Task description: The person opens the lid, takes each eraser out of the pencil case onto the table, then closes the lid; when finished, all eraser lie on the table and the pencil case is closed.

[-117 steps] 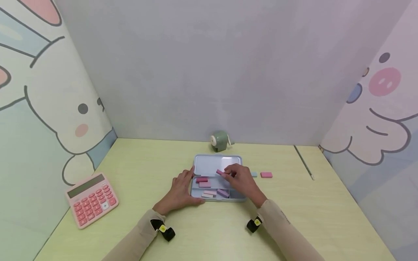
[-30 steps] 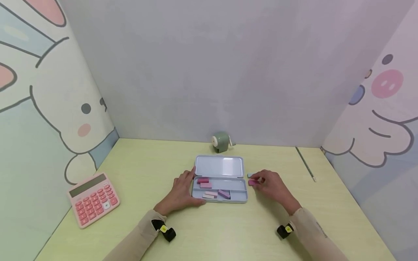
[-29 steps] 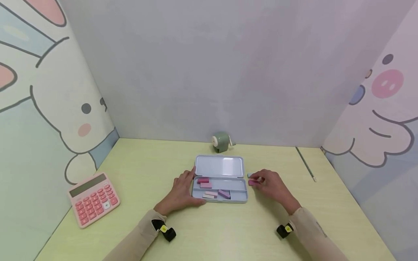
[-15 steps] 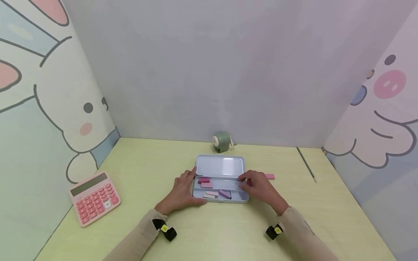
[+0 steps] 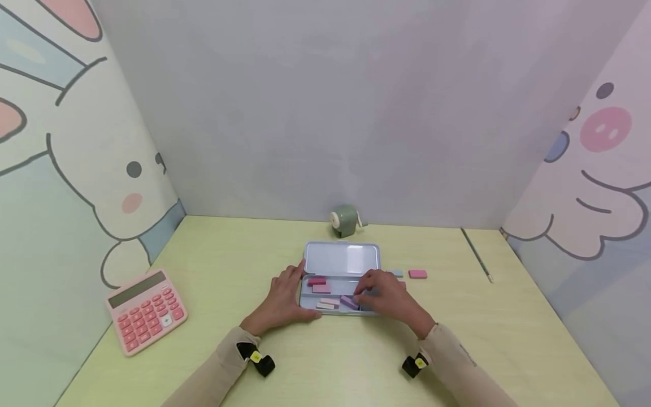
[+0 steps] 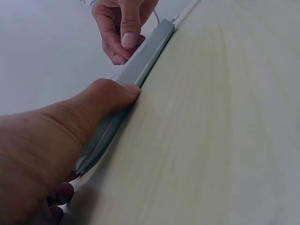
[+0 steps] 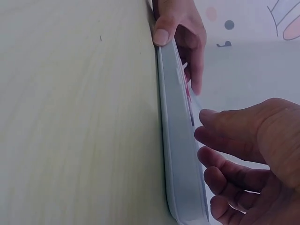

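Observation:
A pale blue pencil case (image 5: 342,258) lies with its lid folded back. My left hand (image 5: 280,298) grips its left end, thumb at the front edge, as the left wrist view (image 6: 89,112) also shows. Inside are a magenta block (image 5: 316,281), a pink block (image 5: 321,289), whitish-pink blocks (image 5: 328,303) and a purple block (image 5: 349,303), all like small erasers. My right hand (image 5: 389,295) hovers over the right half, fingertips beside the purple block. In the right wrist view its fingers (image 7: 229,122) are loosely bent, with nothing visible between them.
Right of the case lie a light blue block (image 5: 397,273), a pink block (image 5: 418,274) and another pink one (image 5: 403,285) partly behind my hand. A green pencil sharpener (image 5: 344,221) stands behind; a pencil (image 5: 477,255) lies right, a pink calculator (image 5: 146,312) left.
My right hand, earlier pinching a magenta block over the case, set it on the table right of the case. It has since moved left over the compartments. My left hand stays put.

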{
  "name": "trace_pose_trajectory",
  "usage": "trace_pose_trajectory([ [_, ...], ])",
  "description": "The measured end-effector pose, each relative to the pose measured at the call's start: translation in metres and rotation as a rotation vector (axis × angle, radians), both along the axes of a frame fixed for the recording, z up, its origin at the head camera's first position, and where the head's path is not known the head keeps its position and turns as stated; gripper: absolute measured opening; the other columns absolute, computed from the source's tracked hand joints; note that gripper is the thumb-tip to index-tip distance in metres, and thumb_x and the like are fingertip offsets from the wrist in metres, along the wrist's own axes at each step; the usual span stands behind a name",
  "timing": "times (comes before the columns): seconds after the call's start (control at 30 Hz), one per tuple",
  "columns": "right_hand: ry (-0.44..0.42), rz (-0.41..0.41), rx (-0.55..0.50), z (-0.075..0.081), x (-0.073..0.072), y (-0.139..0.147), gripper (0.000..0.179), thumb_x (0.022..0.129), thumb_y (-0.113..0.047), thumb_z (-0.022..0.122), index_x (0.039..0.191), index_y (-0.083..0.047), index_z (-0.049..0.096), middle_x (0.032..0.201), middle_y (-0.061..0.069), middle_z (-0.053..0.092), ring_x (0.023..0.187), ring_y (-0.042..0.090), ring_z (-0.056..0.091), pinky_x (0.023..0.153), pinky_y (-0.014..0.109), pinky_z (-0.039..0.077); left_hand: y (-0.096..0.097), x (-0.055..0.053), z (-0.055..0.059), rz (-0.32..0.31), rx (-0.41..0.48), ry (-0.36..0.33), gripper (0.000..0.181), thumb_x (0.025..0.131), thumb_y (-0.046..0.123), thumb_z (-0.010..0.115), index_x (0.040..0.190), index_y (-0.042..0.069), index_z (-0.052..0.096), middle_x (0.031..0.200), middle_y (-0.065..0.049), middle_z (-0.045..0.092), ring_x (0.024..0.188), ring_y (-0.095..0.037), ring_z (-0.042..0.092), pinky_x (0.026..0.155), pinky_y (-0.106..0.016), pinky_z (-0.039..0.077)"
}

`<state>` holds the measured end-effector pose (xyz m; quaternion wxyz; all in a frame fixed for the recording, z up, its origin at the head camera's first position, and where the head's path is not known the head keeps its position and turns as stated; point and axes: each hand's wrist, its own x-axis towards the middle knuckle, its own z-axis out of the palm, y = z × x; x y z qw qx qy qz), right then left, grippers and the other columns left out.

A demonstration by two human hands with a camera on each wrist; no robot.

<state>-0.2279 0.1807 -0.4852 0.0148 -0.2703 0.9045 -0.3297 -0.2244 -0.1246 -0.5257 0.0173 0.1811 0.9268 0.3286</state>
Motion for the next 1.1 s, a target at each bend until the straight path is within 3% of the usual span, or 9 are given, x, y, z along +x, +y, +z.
trace_pose_trajectory([
  [0.17,0.013,0.002,0.026,0.000,0.001,-0.004,0.005,0.089,-0.024,0.089,0.087,-0.025,0.084,0.094,-0.012,0.072,0.094,0.016,0.065,0.085,0.031,0.048,-0.001,0.000,-0.001,-0.003,0.003,0.000,0.136,0.070,0.058,0.096,0.172,0.009,0.021,0.147,-0.012,0.052,0.133,-0.029,0.050,0.110,-0.050,0.036],
  [0.33,0.032,0.014,0.062,0.000,0.003,-0.008,0.007,0.088,-0.025,0.090,0.085,-0.022,0.085,0.095,-0.011,0.072,0.094,0.013,0.062,0.086,0.032,0.048,-0.001,0.000,0.000,-0.002,0.006,-0.017,0.136,0.070,0.057,0.096,0.172,0.009,0.021,0.149,-0.013,0.051,0.134,-0.030,0.049,0.112,-0.051,0.035],
  [0.67,-0.042,-0.027,0.059,0.000,0.006,-0.012,0.011,0.089,-0.023,0.089,0.089,-0.012,0.086,0.101,-0.008,0.070,0.097,0.009,0.056,0.090,0.033,0.048,0.000,0.001,0.002,0.000,0.003,-0.030,0.134,0.071,0.056,0.096,0.172,0.009,0.021,0.151,-0.014,0.050,0.136,-0.031,0.048,0.112,-0.051,0.035],
  [0.87,-0.007,-0.003,0.061,0.003,0.006,-0.011,0.011,0.090,-0.022,0.088,0.085,-0.012,0.086,0.100,-0.009,0.070,0.097,0.009,0.056,0.091,0.035,0.046,0.000,0.002,0.003,0.005,0.013,-0.029,0.134,0.070,0.056,0.096,0.172,0.009,0.022,0.151,-0.014,0.051,0.135,-0.031,0.048,0.112,-0.052,0.036],
  [1.0,-0.002,0.028,0.014,0.007,0.002,-0.007,0.009,0.093,-0.021,0.084,0.086,-0.016,0.085,0.096,-0.010,0.074,0.092,0.006,0.061,0.087,0.032,0.051,0.000,0.002,0.004,0.004,0.014,-0.030,0.135,0.070,0.056,0.096,0.172,0.010,0.022,0.150,-0.013,0.051,0.134,-0.031,0.048,0.111,-0.051,0.036],
  [1.1,-0.049,0.023,-0.023,0.011,-0.001,-0.002,0.008,0.096,-0.021,0.080,0.088,-0.021,0.082,0.088,-0.011,0.075,0.082,0.004,0.061,0.075,0.026,0.053,0.000,0.002,0.004,0.002,0.011,-0.026,0.135,0.070,0.056,0.096,0.172,0.009,0.022,0.152,-0.014,0.050,0.135,-0.031,0.048,0.111,-0.051,0.035],
])
